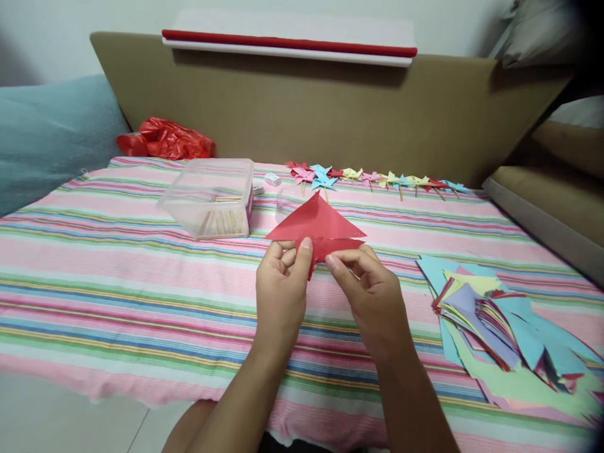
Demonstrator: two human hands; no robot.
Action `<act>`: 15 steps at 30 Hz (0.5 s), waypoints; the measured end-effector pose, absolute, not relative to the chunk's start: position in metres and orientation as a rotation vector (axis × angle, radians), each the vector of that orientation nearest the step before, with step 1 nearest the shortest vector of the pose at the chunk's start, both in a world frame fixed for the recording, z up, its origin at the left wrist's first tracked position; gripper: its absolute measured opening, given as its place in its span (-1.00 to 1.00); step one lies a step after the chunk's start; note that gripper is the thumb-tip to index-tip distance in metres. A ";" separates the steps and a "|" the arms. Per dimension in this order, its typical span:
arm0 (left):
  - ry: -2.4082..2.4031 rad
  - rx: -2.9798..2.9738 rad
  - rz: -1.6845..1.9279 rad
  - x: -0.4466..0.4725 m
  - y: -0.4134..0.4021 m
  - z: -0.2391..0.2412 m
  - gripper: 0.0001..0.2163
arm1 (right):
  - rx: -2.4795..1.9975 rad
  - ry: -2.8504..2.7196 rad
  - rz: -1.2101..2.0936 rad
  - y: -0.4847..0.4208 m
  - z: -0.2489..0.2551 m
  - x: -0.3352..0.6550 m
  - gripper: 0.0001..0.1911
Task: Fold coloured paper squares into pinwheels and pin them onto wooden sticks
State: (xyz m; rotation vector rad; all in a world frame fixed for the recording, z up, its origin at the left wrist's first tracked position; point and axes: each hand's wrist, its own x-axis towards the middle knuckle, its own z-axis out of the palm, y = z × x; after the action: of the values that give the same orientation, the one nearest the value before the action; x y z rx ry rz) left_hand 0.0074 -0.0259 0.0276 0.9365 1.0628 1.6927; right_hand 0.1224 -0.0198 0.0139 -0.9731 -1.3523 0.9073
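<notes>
Nearly closed, left hand (283, 280) and right hand (370, 283) are pinching one red paper (317, 220); perhaps twelve pinwheels (323, 180) are lining the broad cloth (117, 264) along its back edge.

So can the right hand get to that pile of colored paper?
Probably yes, but it looks busy: the right hand is holding the red paper. The paper pile lies on its side, with just striped cloth between.

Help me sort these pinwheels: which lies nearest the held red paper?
The front light-blue pinwheel, just beyond the red paper; another light-blue pinwheel lies behind it, the others farther off.
</notes>
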 end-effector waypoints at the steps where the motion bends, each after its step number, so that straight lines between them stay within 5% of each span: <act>1: 1.078 0.956 1.690 0.008 -0.027 0.028 -0.83 | -0.974 -1.293 0.923 -0.020 0.014 0.121 -0.90; 15: 1.134 1.045 1.644 0.016 -0.030 0.027 -0.83 | -0.986 -0.918 1.059 -0.021 0.017 0.115 -0.78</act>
State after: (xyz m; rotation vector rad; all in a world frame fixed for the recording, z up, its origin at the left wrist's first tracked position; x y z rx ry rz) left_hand 0.0163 -0.0296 0.0272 1.0446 1.1340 1.6440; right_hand 0.1146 -0.0209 0.0169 -0.9858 -0.9178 1.0586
